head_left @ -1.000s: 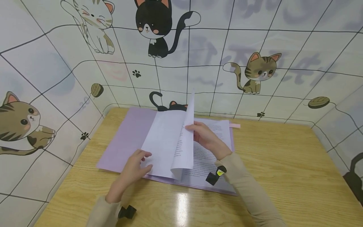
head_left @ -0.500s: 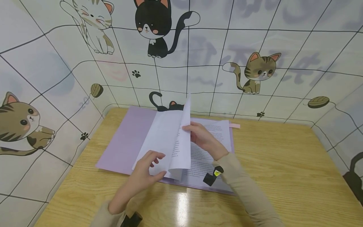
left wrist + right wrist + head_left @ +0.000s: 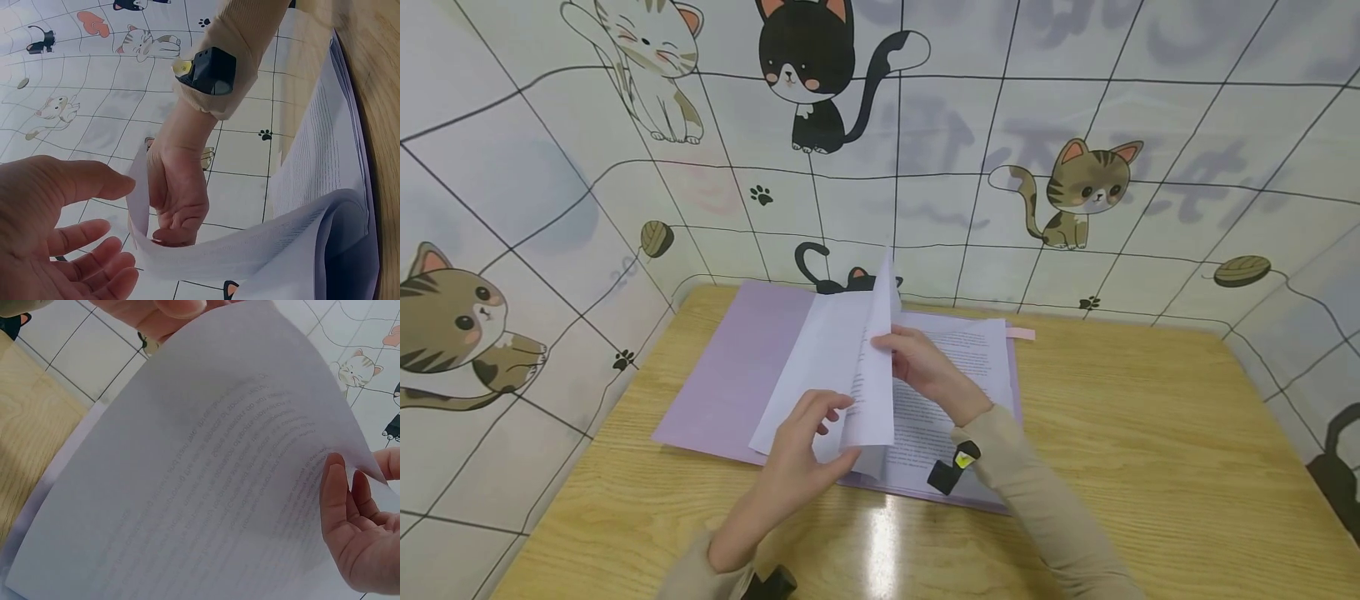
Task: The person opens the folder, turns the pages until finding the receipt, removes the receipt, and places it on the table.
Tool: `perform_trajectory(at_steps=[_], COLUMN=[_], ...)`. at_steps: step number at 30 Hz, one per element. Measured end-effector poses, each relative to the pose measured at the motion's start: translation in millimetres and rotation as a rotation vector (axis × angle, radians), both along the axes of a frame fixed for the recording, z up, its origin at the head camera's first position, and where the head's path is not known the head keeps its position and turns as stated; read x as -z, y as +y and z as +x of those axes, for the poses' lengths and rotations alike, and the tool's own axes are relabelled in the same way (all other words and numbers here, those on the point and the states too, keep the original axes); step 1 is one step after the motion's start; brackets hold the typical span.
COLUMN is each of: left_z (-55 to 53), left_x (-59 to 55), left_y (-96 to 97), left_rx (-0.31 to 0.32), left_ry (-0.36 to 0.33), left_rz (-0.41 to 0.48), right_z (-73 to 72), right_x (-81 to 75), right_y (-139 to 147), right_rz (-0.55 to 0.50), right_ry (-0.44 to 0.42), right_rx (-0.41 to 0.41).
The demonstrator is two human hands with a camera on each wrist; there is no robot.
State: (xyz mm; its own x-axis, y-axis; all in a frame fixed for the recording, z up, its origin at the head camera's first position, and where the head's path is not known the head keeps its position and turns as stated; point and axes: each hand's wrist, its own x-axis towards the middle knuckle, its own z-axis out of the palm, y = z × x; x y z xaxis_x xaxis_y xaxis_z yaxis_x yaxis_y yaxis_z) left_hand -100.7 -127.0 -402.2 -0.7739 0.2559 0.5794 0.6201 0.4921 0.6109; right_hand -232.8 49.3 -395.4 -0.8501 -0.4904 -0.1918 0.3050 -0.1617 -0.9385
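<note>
A sheet of printed paper (image 3: 871,383) stands lifted and curved over an open purple folder (image 3: 730,375). My right hand (image 3: 928,367) pinches the sheet by its right edge, thumb on the near face. My left hand (image 3: 801,446) hovers at the sheet's lower left, fingers loosely bent and thumb apart. In the left wrist view, a gap shows between the left thumb (image 3: 103,181) and fingers, beside the sheet's edge. The right wrist view has the sheet filling the middle, with the left hand (image 3: 369,544) around its corner; whether it touches is unclear. More printed pages (image 3: 955,400) lie beneath.
A pink tab (image 3: 1021,333) sticks out from the folder's right side. The wooden table (image 3: 1135,433) extends to the right and front. Behind it rises a wall covering (image 3: 947,208) with cat drawings. Small black cameras (image 3: 951,471) sit on the wrists.
My right hand has carried the lifted sheet slightly to the left. My left hand has moved right and in from the folder's lower left, up to the sheet's edge.
</note>
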Motion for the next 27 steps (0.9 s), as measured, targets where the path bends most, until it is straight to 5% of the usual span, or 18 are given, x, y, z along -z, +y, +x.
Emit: perform_trajectory(at_steps=[27], left_z=[-4.4], left_x=[1.1], left_y=[13.6], left_rx=[-0.009], left_ry=[0.176], left_rz=[-0.102], right_z=[3.5], right_x=[3.6], right_y=[-22.2], right_rz=[-0.031], right_ry=[-0.033], right_rx=[-0.007])
